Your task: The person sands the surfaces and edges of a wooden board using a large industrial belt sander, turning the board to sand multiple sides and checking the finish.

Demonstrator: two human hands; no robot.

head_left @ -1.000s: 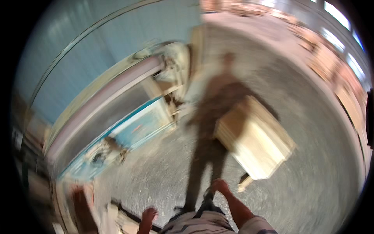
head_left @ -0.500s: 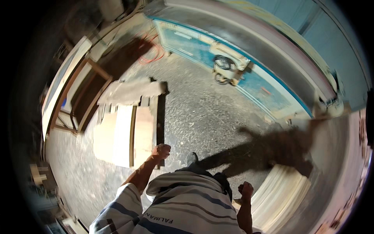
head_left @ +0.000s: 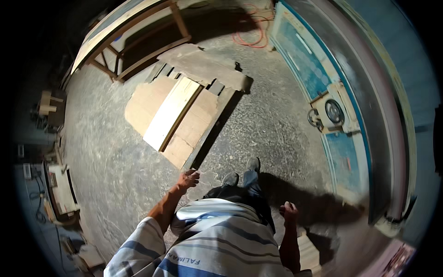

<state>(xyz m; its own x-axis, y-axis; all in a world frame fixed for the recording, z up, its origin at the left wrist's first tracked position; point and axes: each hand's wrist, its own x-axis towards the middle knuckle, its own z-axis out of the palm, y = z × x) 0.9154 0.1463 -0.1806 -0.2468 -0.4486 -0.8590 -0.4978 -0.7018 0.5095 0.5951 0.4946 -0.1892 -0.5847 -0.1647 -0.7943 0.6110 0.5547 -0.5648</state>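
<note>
My left hand (head_left: 188,179) hangs at my side with nothing in it, its fingers loosely bent and apart. It is nearest to the low pallet (head_left: 217,113) on the floor, without touching it. Brown cardboard sheets (head_left: 147,101) lie over that pallet, and a pale wooden board (head_left: 173,113) rests on them. On my other side, my right hand (head_left: 290,211) hangs with its fingers curled in and nothing visible in them. Behind it, partly hidden by my arm, is a stack of pale boards (head_left: 308,253).
A blue-panelled machine (head_left: 307,64) with black handwheels (head_left: 334,111) runs along the right. A wooden-framed table (head_left: 152,62) stands at the far left. Orange hose (head_left: 251,44) lies coiled on the floor at the back. A workbench (head_left: 62,191) is at the left edge.
My body has turned left, so the machine, pallet and table have swung rightward in view. The board stack has slid mostly behind my right arm. My left fingers have loosened from a fist.
</note>
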